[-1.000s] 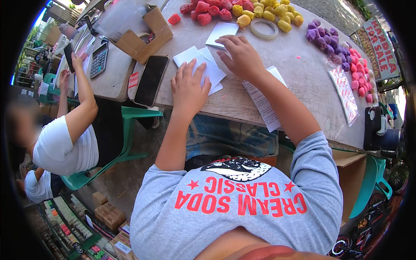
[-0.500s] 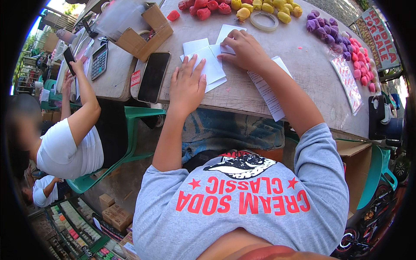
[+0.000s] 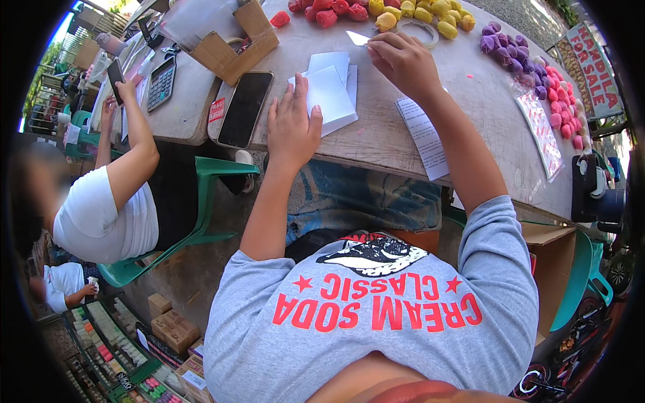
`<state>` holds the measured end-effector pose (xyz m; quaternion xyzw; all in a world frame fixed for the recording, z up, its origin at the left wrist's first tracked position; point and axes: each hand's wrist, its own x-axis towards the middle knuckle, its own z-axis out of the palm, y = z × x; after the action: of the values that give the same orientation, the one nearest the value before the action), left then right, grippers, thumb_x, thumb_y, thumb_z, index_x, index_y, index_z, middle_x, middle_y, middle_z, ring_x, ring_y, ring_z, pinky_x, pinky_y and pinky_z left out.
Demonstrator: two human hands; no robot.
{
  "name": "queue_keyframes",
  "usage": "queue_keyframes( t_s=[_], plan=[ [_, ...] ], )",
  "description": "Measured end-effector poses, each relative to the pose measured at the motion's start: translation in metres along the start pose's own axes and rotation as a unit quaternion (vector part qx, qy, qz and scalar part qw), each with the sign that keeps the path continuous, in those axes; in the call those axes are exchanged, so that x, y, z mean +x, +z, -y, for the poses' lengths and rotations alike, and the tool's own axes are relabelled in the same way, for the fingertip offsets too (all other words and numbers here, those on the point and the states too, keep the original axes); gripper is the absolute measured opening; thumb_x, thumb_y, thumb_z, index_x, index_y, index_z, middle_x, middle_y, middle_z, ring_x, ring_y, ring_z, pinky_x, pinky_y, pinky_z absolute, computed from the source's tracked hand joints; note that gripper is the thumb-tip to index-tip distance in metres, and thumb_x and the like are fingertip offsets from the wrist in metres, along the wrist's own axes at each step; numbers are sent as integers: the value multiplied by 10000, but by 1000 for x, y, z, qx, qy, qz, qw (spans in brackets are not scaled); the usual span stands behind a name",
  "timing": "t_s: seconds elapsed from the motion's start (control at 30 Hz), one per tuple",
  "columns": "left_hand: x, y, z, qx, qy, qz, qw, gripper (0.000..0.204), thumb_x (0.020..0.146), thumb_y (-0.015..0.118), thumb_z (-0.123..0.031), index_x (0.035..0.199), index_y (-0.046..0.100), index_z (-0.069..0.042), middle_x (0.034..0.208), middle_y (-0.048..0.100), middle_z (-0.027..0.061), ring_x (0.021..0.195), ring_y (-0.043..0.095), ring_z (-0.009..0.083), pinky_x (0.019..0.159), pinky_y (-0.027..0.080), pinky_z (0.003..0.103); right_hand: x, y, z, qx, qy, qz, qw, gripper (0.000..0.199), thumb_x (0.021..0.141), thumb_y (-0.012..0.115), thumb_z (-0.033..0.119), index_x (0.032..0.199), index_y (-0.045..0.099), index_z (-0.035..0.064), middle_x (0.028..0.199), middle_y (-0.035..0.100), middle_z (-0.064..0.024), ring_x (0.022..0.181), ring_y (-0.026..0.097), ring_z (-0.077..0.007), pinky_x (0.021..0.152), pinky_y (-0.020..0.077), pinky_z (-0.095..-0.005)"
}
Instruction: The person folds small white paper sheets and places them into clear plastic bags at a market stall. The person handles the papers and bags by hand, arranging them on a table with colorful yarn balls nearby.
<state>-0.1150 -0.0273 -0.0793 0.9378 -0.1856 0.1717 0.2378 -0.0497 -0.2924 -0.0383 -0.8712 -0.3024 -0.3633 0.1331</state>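
My left hand (image 3: pixel 293 126) lies flat with fingers apart on the wooden table (image 3: pixel 376 138), its fingertips touching the edge of a small stack of white paper sheets (image 3: pixel 330 94). My right hand (image 3: pixel 403 62) is raised a little farther back, its fingers pinched on a single small white sheet (image 3: pixel 358 38). A printed paper slip (image 3: pixel 423 134) lies under my right forearm.
A black phone (image 3: pixel 244 107) lies left of my left hand, an open cardboard box (image 3: pixel 235 43) behind it. Red, yellow, purple and pink moulded pieces line the far edge beside a tape ring (image 3: pixel 421 31). A seated person (image 3: pixel 101 201) on a green chair holds a phone; a calculator (image 3: pixel 161 82) lies near.
My right hand has lifted off the paper stack and moved back with one sheet pinched in it. My left hand has stayed flat beside the stack.
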Motion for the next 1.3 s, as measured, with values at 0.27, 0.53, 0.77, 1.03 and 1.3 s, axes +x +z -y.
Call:
queue_keyframes(
  t_s=[0.27, 0.53, 0.77, 1.03, 1.3],
  plan=[
    [8, -2, 6, -10, -23, 8, 1000, 548, 1018, 437, -444, 1513, 442, -210, 1573, 403, 120, 1402, 419, 312, 1155, 264, 497, 10, 3, 43, 241, 47, 199, 949, 277, 969, 653, 326, 1099, 715, 89, 1028, 729, -118, 1012, 670, -280, 956, 504, -396],
    [18, -10, -5, 51, 18, 36, 998, 472, 940, 529, -265, 1405, 556, -189, 1579, 378, 121, 1479, 277, 345, 1182, 206, 524, -14, 0, -64, 30, 243, -6, 969, 391, 944, 665, 324, 1212, 656, 40, 1132, 701, -191, 1010, 692, -310, 852, 554, -392],
    [46, -15, -70, -67, 184, 47, 980, 378, 951, 554, -218, 1324, 609, -182, 1527, 456, 96, 1468, 336, 298, 1205, 191, 486, 23, -173, -10, 212, 109, 260, 936, 506, 802, 821, 241, 1247, 646, 75, 1202, 688, -120, 1155, 631, -312, 1040, 467, -398],
    [43, 9, -52, -28, 157, 137, 978, 342, 942, 599, -201, 1279, 646, -164, 1463, 529, 88, 1434, 400, 295, 1183, 269, 479, -96, -168, 72, 117, 254, 375, 884, 587, 692, 821, 36, 1249, 653, 111, 1419, 568, -89, 1307, 494, -299, 1084, 439, -397],
    [33, 13, -55, -92, 264, 117, 953, 340, 917, 612, -164, 1250, 675, -183, 1414, 582, 46, 1374, 484, 268, 1148, 328, 475, -92, -134, 76, 147, 202, 246, 937, 119, 833, 715, 125, 932, 720, 59, 897, 707, -60, 915, 646, -275, 844, 488, -401]
  ],
)
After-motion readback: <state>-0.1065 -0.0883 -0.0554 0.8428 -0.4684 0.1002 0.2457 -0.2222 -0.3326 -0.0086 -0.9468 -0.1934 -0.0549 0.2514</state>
